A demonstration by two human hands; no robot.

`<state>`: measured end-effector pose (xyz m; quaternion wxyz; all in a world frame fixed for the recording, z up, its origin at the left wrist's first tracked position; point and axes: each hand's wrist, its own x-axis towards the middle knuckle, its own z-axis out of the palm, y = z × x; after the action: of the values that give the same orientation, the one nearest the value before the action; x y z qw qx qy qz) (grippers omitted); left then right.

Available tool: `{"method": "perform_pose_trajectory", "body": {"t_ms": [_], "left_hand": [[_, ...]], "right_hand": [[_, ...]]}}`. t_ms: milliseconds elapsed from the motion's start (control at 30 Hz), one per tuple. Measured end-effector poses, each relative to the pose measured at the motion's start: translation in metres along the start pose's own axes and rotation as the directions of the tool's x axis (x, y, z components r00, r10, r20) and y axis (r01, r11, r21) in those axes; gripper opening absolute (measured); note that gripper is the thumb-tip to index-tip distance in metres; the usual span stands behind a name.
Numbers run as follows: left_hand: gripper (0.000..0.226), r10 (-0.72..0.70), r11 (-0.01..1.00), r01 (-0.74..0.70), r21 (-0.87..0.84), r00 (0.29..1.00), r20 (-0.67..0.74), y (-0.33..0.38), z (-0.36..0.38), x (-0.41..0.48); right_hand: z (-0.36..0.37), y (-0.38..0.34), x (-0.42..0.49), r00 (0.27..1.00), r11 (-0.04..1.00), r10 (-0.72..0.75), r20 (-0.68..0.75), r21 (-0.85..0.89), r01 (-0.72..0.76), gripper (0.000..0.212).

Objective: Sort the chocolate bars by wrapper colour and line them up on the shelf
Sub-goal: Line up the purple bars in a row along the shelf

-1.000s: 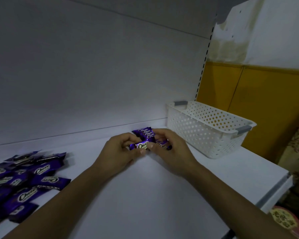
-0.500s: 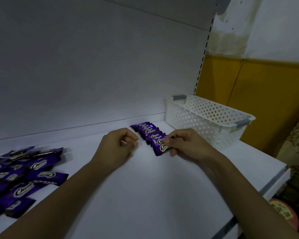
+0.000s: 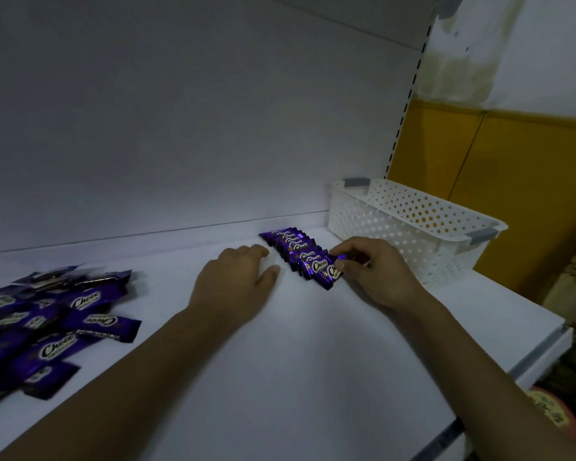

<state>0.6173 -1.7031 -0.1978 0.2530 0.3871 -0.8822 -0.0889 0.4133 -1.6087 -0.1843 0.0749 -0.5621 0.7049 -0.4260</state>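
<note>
A row of purple chocolate bars (image 3: 291,247) lies overlapped on the white shelf (image 3: 280,354), running from the back wall toward me. My right hand (image 3: 373,271) pinches the right end of the nearest bar in the row (image 3: 323,271). Just left of the row, my left hand (image 3: 240,277) rests on the shelf with loosely curled fingers and holds nothing. A loose pile of purple bars (image 3: 47,324) lies at the left edge of the shelf.
A white perforated basket (image 3: 409,227) with grey handles stands on the shelf right of the row, close to my right hand. The shelf's front edge (image 3: 542,351) runs along the right. A yellow wall panel (image 3: 499,181) is behind the basket.
Both hands held bars together a second ago; the bars now lie fanned in a row. My left hand let go and moved left, my right hand stays at the front bar.
</note>
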Motion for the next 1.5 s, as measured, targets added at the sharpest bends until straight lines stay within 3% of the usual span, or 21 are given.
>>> {"method": "perform_pose_trajectory", "body": {"t_ms": [200,433,933,1033,1267,1500], "left_hand": [[0.036,0.075,0.996,-0.077,0.055,0.997,0.027,0.000,0.002,-0.002],[0.041,0.090,0.987,-0.104,0.123,0.989,0.115,0.002,0.002,-0.001],[0.068,0.188,0.977,-0.202,0.067,0.967,0.172,0.000,0.003,0.000],[0.073,0.167,0.976,-0.194,0.095,0.957,0.238,0.004,0.002,-0.004],[0.092,-0.026,0.981,-0.036,0.189,0.947,0.320,0.035,0.016,-0.003],[0.090,-0.032,0.977,-0.035,0.212,0.953,0.302,0.034,0.023,-0.006]], "right_hand": [[-0.002,0.002,0.001,0.999,0.998,0.014,0.039,-0.057,-0.011,0.035],[-0.006,0.001,0.001,0.999,0.994,0.032,0.037,-0.109,-0.028,0.016],[0.002,-0.001,0.001,0.999,0.996,-0.007,-0.039,-0.093,0.004,0.018],[0.003,0.001,0.000,0.998,0.995,-0.004,-0.062,-0.096,-0.002,0.020],[0.006,0.005,0.002,0.997,0.993,0.034,-0.068,-0.108,-0.042,0.027],[0.005,0.009,0.002,0.997,0.987,0.064,-0.046,-0.145,-0.070,0.033]]}}
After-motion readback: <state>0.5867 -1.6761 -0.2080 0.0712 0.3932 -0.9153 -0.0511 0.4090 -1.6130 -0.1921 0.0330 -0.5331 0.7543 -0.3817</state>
